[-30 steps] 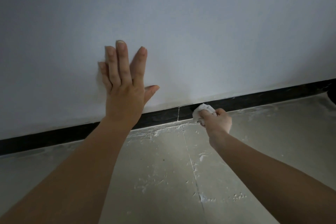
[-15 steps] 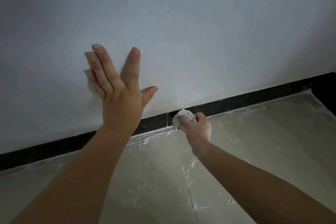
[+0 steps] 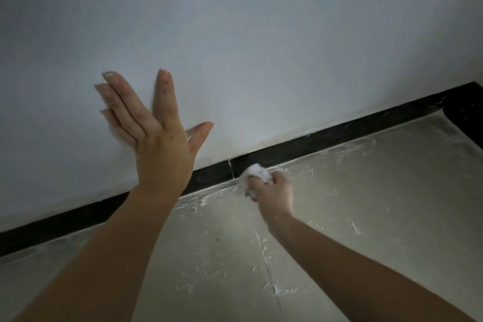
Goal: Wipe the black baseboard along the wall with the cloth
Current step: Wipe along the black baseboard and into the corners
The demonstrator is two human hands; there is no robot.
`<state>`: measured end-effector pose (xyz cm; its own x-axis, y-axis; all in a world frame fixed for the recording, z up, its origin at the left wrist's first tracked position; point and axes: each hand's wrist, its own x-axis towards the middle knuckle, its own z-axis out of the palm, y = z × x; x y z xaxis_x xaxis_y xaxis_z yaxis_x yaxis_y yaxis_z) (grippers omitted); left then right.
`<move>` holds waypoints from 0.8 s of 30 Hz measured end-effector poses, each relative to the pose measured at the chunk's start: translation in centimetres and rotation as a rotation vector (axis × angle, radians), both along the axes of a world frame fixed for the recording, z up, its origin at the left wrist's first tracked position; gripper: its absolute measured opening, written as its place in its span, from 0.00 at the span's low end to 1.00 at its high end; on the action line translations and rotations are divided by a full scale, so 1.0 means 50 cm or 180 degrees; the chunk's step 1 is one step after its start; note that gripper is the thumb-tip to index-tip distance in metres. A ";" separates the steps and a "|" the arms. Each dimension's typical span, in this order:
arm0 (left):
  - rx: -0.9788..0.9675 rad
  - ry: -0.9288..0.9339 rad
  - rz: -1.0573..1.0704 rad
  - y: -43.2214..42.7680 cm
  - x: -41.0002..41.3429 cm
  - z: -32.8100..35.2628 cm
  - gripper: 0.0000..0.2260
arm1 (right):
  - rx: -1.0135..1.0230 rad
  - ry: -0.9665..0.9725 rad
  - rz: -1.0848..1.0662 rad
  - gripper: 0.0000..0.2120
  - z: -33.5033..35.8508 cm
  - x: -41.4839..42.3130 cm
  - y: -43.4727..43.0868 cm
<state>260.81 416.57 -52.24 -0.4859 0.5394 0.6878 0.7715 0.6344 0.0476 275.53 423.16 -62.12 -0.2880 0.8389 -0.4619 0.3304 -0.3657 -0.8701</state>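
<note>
The left hand (image 3: 159, 144) is laid flat against the pale wall (image 3: 261, 47), well above the baseboard. Its fingers (image 3: 122, 102) are extended and spread: the forefinger stands apart from the other three, which lie close together, and the thumb is angled out to the right.

The right hand (image 3: 274, 188) is held low, at the line where the floor (image 3: 366, 204) meets the wall. A crumpled white cloth (image 3: 254, 172) is gripped in it, the fingers being curled shut around the wad. The cloth protrudes from the upper left of the fist, beyond the fingertips, so that it lies between the hand and the black baseboard (image 3: 326, 138). It appears to be pressed against the lower edge of the baseboard, though actual contact cannot be confirmed because of motion blur around the wad.

The baseboard is seen as a dark band running diagonally from the lower left to the upper right, where a corner is met. A thin pale vertical joint (image 3: 230, 168) is visible in it, just to the left of the cloth. Pale streaks are seen on the stretch of baseboard to the right. The floor is marked with white dusty residue, thickest along the foot of the baseboard and along a seam that runs down from beneath the right hand.
</note>
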 end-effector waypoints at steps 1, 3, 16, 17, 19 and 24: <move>0.0008 0.0012 -0.0008 0.001 0.001 0.001 0.44 | -0.0071 -0.0049 0.0217 0.04 -0.005 -0.018 -0.018; 0.0015 0.0018 -0.0026 0.002 0.003 0.003 0.44 | -0.0283 -0.0064 0.0253 0.04 -0.009 -0.053 -0.036; -0.0001 0.0021 0.0025 0.001 0.003 0.003 0.44 | -0.0522 0.0231 -0.0974 0.05 -0.002 0.000 0.086; -0.0009 0.0027 0.0039 0.001 0.004 0.003 0.45 | -0.0569 0.0280 -0.1122 0.05 -0.005 0.007 0.094; -0.0030 0.0039 0.0065 0.002 0.006 0.004 0.45 | -0.0737 0.0514 -0.1588 0.04 -0.005 0.020 0.109; -0.0029 0.0113 -0.0016 0.000 0.010 0.004 0.44 | -0.0765 0.0706 -0.1997 0.03 0.018 0.054 0.122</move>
